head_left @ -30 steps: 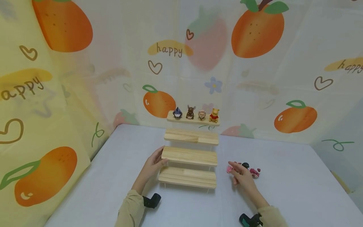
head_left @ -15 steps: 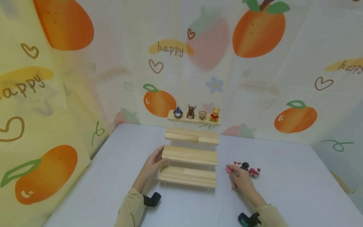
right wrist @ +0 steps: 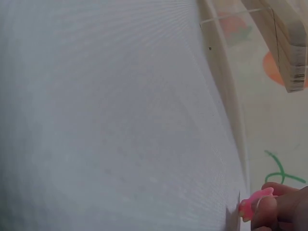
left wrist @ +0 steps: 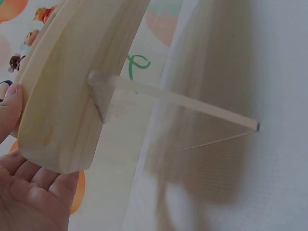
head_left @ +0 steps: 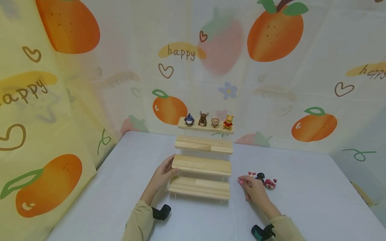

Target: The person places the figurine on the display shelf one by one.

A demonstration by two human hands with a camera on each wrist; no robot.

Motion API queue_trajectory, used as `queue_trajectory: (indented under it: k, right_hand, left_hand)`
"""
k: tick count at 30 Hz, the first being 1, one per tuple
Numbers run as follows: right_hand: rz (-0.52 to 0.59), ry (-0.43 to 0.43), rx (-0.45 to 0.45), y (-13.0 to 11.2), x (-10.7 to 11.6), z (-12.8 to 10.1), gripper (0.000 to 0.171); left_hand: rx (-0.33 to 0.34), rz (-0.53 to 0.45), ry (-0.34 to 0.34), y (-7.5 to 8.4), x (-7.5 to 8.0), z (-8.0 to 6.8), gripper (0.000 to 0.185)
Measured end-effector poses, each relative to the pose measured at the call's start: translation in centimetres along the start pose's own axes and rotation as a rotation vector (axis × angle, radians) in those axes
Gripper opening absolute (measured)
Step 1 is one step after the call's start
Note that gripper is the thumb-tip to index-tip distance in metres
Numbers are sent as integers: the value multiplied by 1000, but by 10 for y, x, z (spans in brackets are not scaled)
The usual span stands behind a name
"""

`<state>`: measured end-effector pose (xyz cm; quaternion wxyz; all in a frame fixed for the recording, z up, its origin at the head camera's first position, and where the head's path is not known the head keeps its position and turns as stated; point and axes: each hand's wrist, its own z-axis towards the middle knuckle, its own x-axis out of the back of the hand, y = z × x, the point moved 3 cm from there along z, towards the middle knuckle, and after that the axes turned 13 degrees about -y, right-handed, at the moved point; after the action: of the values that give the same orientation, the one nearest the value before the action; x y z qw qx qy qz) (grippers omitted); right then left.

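Observation:
A stepped display rack with pale wooden boards stands mid-table. My left hand (head_left: 161, 175) grips the left end of its third board from the top (head_left: 201, 164); in the left wrist view, the thumb lies on the near side and the other fingers behind the board (left wrist: 62, 120). To the right of the rack, my right hand (head_left: 257, 192) pinches a small pink figurine (right wrist: 255, 203) between thumb and fingers, close to the tabletop. The fingers cover part of the figurine, so its shape is unclear.
Several small figurines, including a blue one (head_left: 189, 119) and a yellow bear in red (head_left: 228, 122), line the top board (head_left: 208, 128). Beside my right hand lie a dark-capped figurine (head_left: 260, 176) and a dark pink one (head_left: 270, 183). A fruit-print curtain (head_left: 271, 80) hangs behind the table.
My right hand has come down, closed its fingertips on the pink figurine and drawn it slightly left, away from the other figurines. The left hand keeps its hold on the board.

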<state>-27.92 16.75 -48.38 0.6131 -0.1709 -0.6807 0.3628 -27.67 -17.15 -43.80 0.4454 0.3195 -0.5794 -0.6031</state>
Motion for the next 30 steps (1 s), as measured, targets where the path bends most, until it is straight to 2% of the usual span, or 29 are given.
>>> queue_trajectory:
  k: [3, 10, 15, 20, 27, 30]
  right_hand:
    - [-25, 13, 6, 1, 1, -1, 15]
    - [-45, 29, 45, -5, 3, 3, 13]
    - [-15, 72, 76, -18, 10, 9, 14]
    - [71, 111, 116, -29, 19, 14, 16]
    - [248, 118, 133, -43, 33, 20, 18]
    - [290, 124, 169, -50, 37, 22, 21]
  left_hand:
    - [4, -10, -4, -4, -1, 1, 59]
    - [-19, 22, 19, -27, 4, 5, 64]
    - [-6, 64, 38, -31, 7, 6, 65]
    - [0, 55, 21, -27, 8, 5, 64]
    - [16, 52, 4, -1, 2, -1, 59]
    - [27, 64, 2, 2, 1, -2, 59]
